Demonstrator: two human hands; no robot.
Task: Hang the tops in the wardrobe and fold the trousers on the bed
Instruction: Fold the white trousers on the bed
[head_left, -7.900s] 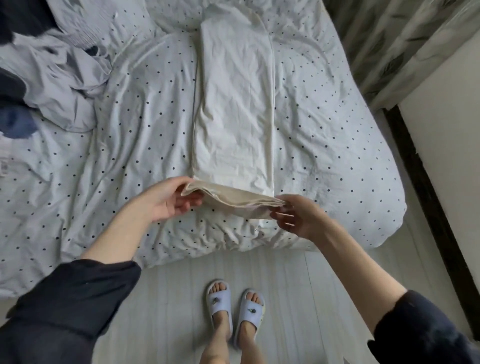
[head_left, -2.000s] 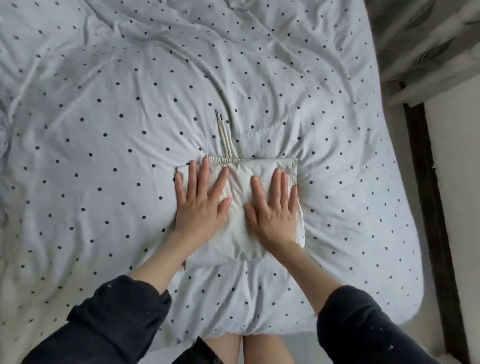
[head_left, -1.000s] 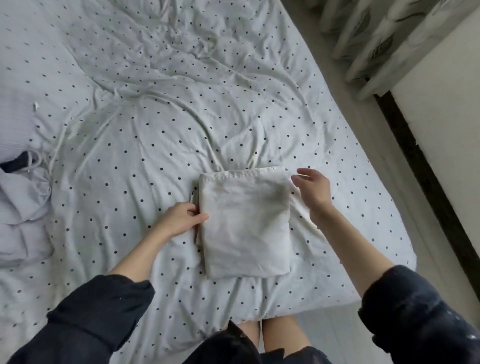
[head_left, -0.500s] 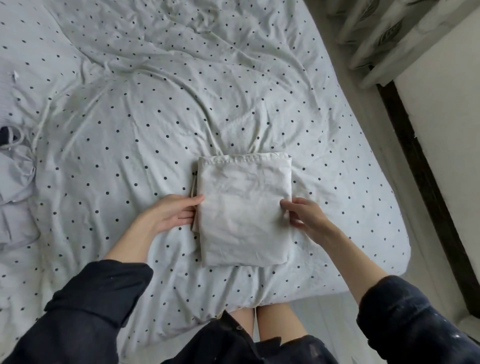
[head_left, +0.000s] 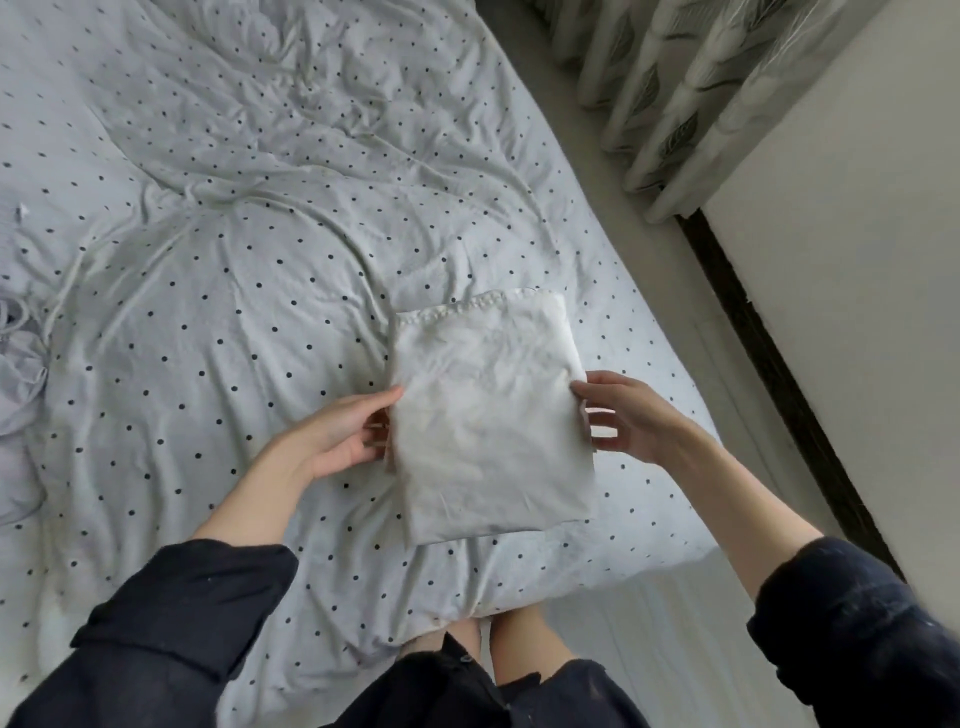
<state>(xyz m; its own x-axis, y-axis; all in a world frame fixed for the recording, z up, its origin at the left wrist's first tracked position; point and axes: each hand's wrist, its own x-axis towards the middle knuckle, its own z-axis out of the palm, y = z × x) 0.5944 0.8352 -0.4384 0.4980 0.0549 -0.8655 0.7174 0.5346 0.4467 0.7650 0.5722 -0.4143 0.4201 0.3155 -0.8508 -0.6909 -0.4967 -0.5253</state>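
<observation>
- Both hands grasp the folded trousers (head_left: 488, 415) on the bed (head_left: 218, 291).
- left hand (head_left: 340, 434) pinches the left edge.
- right hand (head_left: 631, 418) pinches the right edge.

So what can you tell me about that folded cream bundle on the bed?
The folded trousers are cream, lightly creased woven cloth, folded into a flat rectangle with a gathered waistband along the far edge. They lie near the corner of the dotted duvet. The left hand and right hand grip opposite sides.
</observation>
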